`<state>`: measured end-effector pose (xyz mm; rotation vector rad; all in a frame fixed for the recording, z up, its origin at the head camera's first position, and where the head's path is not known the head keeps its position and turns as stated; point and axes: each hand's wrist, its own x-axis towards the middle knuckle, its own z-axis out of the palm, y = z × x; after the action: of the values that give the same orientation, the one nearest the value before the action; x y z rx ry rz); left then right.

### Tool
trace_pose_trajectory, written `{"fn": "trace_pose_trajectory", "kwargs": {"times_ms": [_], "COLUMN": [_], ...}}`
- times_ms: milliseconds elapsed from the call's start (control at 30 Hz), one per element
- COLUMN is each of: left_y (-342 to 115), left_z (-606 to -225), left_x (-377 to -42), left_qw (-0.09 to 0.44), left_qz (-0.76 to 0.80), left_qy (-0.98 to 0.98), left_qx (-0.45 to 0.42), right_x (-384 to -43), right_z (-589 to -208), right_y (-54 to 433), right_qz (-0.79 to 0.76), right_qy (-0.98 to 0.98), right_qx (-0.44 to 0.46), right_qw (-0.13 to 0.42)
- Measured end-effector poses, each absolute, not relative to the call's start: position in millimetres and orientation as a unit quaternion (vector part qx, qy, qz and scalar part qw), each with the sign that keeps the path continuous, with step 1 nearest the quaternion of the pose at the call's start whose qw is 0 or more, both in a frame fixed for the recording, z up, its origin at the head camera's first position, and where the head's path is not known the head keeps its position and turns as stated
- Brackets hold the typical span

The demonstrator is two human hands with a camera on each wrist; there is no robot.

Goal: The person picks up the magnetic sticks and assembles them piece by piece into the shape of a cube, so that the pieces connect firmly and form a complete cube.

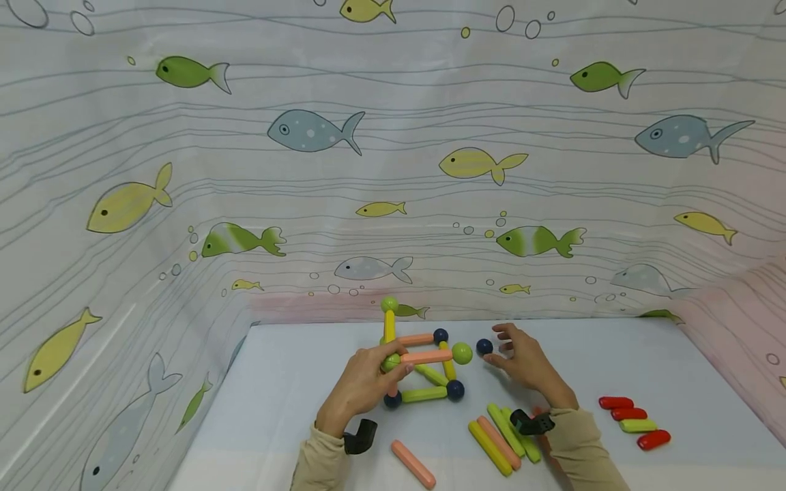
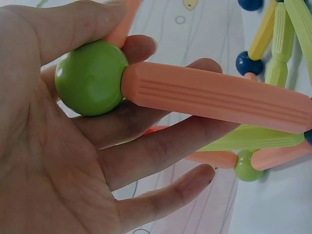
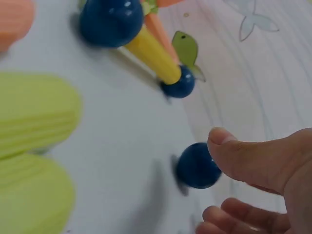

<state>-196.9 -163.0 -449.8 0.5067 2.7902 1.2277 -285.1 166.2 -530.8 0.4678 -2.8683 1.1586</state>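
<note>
My left hand (image 1: 368,375) pinches an orange stick (image 1: 426,356) with thumb and index finger, right by the green ball (image 2: 91,78) at its near end. Another green ball (image 1: 462,353) caps that stick's far end. A second orange stick (image 2: 219,95) runs from the pinched joint to a navy ball (image 1: 393,399) of the frame, built from sticks and balls. My right hand (image 1: 525,361) has its fingers apart around a loose navy ball (image 3: 198,165) on the table. Its thumb overlaps the ball's edge in the right wrist view.
Yellow, orange and light green sticks (image 1: 506,429) lie side by side near my right forearm. A lone orange stick (image 1: 413,464) lies in front. Short red pieces (image 1: 629,414) and a light green one (image 1: 638,426) sit at the right. A fish-patterned curtain (image 1: 393,170) surrounds the white table (image 1: 264,409).
</note>
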Motion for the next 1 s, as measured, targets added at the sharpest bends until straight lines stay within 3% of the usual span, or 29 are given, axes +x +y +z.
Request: {"fn": "trace_pose_trajectory", "kwargs": {"times_ms": [167,367,500,700,1000], "left_y": [-163,-162,-163,-163,-162], "left_z": [-451,-451,-450,-449,-451], "left_x": [-197,-199,-199,-199,-201], "left_qw": [0.028,0.032,0.033,0.028,0.026], "left_qz": [0.408,0.415,0.412,0.402,0.423], "left_qy": [0.898,0.895,0.897,0.902,0.892], "left_qx": [0.163,0.161,0.157,0.158,0.160], "right_x": [-273,-243,-223,-213,-217], "right_z": [-508,-481,-474,-483,-489], "right_y": [165,151,131,114,114], "right_qz": [0.346,0.327,0.270,0.190,0.240], "right_qy": [-0.925,-0.903,-0.918,-0.944,-0.922], "right_qx": [0.156,0.229,0.192,0.161,0.192], "right_qw": [-0.012,-0.160,-0.219,-0.215,-0.234]}}
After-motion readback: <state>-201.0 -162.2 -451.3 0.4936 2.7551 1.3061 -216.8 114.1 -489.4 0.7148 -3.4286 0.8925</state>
